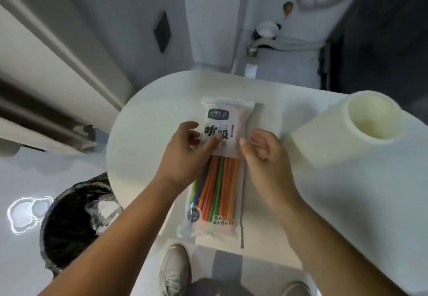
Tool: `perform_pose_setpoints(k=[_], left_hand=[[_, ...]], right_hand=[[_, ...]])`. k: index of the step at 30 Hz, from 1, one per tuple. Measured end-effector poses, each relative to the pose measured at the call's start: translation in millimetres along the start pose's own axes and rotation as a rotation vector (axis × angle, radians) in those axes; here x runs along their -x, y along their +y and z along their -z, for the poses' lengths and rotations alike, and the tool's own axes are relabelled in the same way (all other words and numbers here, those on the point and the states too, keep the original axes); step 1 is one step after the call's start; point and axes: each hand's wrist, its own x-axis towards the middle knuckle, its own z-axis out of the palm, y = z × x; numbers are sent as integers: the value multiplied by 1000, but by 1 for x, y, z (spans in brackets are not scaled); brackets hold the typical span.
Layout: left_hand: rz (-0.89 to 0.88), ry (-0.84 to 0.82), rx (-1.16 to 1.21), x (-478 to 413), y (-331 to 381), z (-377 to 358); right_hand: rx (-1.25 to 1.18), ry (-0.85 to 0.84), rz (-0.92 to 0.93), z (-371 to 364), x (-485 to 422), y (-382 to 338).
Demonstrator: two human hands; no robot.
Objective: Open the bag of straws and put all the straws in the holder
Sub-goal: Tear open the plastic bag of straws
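Left hand (185, 149): fingers lay across the bag (228, 115) mid-length, thumb at its edge, pinching it | right hand (264, 152): fingers curled, thumb tip at the bag's opposite edge, hold unclear | bag flat on table (347, 203) between both hands, straws (220, 187) inside, trailing back between the wrists | holder (324, 143) outward of right hand, apart.

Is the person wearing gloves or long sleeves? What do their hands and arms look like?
No gloves and no sleeves in view. The left hand and right hand are bare, and so are the left forearm and right forearm, down to the picture's edge. No watch, ring or bracelet shows.
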Motion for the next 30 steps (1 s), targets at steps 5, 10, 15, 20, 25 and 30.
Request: perform_pose_setpoints(k=[5, 10, 15, 20, 25, 30], left_hand=[[-25, 6, 147, -17, -6, -8], [-51, 22, 306, -16, 8, -3], [-203, 47, 313, -6, 24, -1], [-370, 101, 297, 27, 35, 7], [-427, 116, 361, 73, 55, 16], [-444, -58, 429, 118, 77, 14]], right_hand=[[-158, -23, -14, -8, -25, 17], [-271, -31, 20, -11, -40, 16], [-299, -72, 98, -8, -34, 4], [-411, -123, 267, 4, -11, -17], [-499, -132, 341, 16, 35, -43], [-617, -207, 268, 44, 85, -64]])
